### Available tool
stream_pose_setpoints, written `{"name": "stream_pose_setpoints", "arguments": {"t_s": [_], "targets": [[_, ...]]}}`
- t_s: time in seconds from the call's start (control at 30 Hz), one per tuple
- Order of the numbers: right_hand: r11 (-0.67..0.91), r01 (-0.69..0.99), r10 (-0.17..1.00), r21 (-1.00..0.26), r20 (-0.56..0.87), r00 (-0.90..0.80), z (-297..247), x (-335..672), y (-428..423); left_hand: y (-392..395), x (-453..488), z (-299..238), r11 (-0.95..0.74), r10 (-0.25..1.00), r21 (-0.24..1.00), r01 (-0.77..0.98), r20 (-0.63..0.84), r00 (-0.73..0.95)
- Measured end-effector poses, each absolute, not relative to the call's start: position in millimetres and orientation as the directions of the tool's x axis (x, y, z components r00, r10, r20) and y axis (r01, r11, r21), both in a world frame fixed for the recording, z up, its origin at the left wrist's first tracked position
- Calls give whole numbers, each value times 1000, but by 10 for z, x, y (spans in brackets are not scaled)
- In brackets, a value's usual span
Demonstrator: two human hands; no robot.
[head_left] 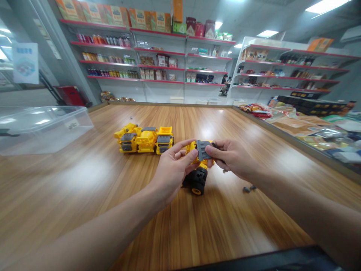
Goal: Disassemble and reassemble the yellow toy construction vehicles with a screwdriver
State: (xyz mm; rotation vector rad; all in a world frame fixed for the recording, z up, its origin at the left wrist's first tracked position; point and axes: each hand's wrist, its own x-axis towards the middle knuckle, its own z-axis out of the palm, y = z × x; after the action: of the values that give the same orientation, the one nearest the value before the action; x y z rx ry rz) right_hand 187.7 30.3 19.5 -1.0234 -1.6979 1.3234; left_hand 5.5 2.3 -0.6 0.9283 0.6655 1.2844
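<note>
A yellow toy truck with black wheels is held just above the wooden table, in the middle of the view. My left hand grips its left side, fingers curled round the body. My right hand pinches a grey plastic part on top of the truck. Three more yellow toy vehicles stand side by side on the table, behind and to the left of my hands.
A clear plastic box lies at the far left. Two small dark pieces lie on the table right of the truck. Packaged goods fill a counter along the right. Store shelves line the back wall.
</note>
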Motion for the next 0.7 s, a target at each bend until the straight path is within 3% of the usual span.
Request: {"name": "stream_pose_setpoints", "arguments": {"t_s": [0.7], "targets": [[205,238,923,-949,106,-370,233,1849,267,30,29,0,-22,980,911,-413,102,174]]}}
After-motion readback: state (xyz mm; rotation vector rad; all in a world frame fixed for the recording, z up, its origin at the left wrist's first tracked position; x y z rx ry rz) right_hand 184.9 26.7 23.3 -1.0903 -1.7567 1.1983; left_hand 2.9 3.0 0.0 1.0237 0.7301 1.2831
